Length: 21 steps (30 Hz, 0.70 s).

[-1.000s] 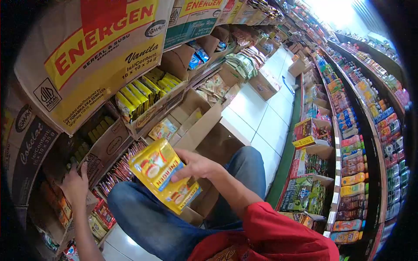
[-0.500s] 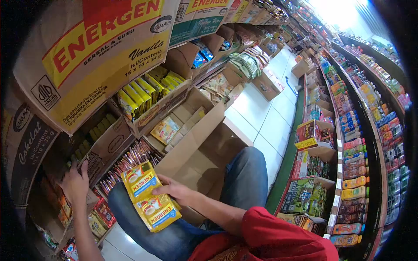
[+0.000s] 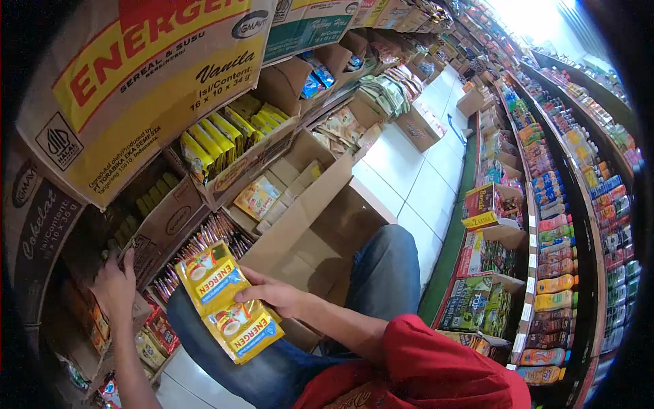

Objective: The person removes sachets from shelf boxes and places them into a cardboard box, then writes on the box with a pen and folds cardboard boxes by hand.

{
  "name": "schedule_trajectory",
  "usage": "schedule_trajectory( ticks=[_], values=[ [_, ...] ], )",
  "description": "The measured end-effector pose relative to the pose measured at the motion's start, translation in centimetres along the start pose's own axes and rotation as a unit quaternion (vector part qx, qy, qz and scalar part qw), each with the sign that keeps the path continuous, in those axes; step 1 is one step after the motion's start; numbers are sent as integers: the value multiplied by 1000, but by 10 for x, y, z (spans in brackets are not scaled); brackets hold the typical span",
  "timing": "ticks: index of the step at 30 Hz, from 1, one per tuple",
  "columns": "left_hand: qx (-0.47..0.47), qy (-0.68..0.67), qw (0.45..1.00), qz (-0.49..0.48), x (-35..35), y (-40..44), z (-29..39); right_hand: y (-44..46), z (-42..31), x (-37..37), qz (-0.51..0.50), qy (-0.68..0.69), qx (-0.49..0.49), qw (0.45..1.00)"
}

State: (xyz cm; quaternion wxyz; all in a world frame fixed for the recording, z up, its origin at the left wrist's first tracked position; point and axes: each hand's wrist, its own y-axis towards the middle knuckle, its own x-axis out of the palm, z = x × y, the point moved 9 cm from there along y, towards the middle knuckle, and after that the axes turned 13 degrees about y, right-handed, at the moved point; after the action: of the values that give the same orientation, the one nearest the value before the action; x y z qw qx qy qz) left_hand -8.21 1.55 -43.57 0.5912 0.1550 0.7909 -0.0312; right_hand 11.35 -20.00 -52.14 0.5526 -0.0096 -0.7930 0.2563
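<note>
My right hand (image 3: 276, 294) grips a folded strip of yellow Energen sachets (image 3: 228, 300), thumb on top, over my left thigh. At the left, my left hand (image 3: 116, 283) rests at the edge of a shelf carton (image 3: 174, 221) with its fingers apart and nothing seen in it. Dark yellow packs (image 3: 155, 194) stand inside that carton. Between my legs and the shelf is an open cardboard box (image 3: 313, 252), and the part of its inside that shows holds no packs.
Above hangs a large Energen Vanila carton (image 3: 157, 82). Bright yellow packs (image 3: 221, 140) and reddish sachets (image 3: 211, 238) fill shelf boxes. A small carton (image 3: 417, 129) sits on the tiled floor (image 3: 422, 198). Bottles (image 3: 555, 283) line the right shelf.
The sachets in my right hand have swung down and left, now lying flatter over my thigh. My left hand has stayed almost in place at the carton.
</note>
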Motion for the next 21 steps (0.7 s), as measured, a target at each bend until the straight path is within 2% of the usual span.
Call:
schedule_trajectory(
  ticks=[3, 6, 9, 11, 12, 13, 14, 15, 16, 18, 21],
  values=[
    [3, -18, 999, -27, -6, -2, 4, 6, -17, 34, -43, -14, -13, 999],
    [-12, -19, 1000, 1, 4, -1, -3, 24, -35, 61, -64, -31, -19, 997],
    [-1, -17, 1000, 19, 11, -3, -5, 41, -56, 83, -32, -60, -40, 997],
    [9, 15, 999, -39, 27, -2, -8, 57, -64, 91, -5, -103, -68, 992],
    [-14, -8, 1000, -12, 34, -3, -11, 62, -69, 89, 23, -130, -96, 987],
    [-29, -24, 998, -54, 28, 0, -10, 69, -68, 90, 14, -124, -102, 987],
    [2, -4, 1000, -17, 22, -4, -7, 76, -66, 85, 13, -137, -84, 987],
    [-15, -2, 997, -73, 19, -2, -6, 77, -67, 84, 3, -144, -85, 986],
    [6, -3, 997, -77, 17, -1, -3, 73, -67, 92, 20, -146, -70, 987],
    [-9, -13, 995, -95, 10, 0, -2, 82, -71, 93, 4, -152, -59, 987],
    [0, 57, 990, -127, 15, -3, -6, 105, -86, 124, 20, -239, -68, 969]
  ],
)
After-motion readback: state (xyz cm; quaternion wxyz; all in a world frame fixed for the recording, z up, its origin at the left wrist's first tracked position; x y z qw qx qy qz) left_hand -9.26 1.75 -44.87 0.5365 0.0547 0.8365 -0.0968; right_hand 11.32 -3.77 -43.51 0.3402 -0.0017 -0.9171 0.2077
